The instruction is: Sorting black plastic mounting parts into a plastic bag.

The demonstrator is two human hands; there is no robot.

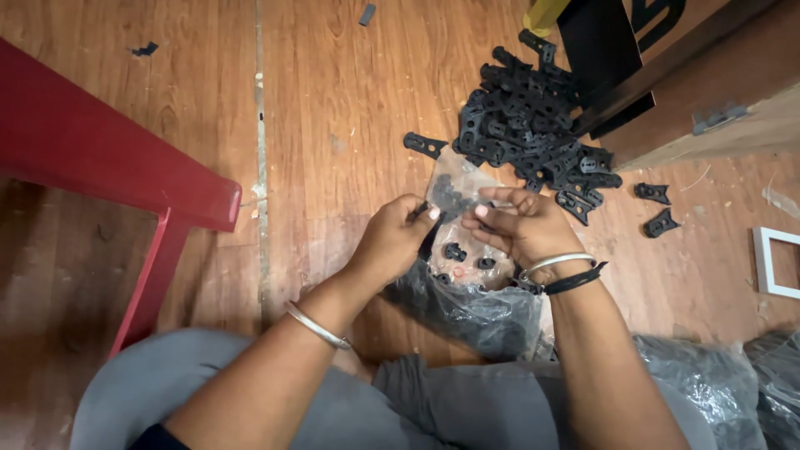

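Plastic bag [457, 250] between hands, black parts heap [533, 117] beyond, red stool [100, 150] left

Warm, moderately dim indoor light; floor [333, 100] brightest far centre, darkening toward the near left under the red bench [108, 158]. Soft glare on the clear bag [467, 308]. Centre sharp; near corners slightly soft, with wide-angle stretching at the edges.

1. Small workshop or home piecework setting, work done seated on the floor.
2. Worn wood-plank floor [350, 100] with scattered debris.
3. Heap of identical black plastic parts [533, 125] lying loose on the planks.
4. Clear plastic bags [467, 308] of small components.
5. Red plastic furniture [100, 150] at left edge; cardboard box [717, 92] at top right corner.
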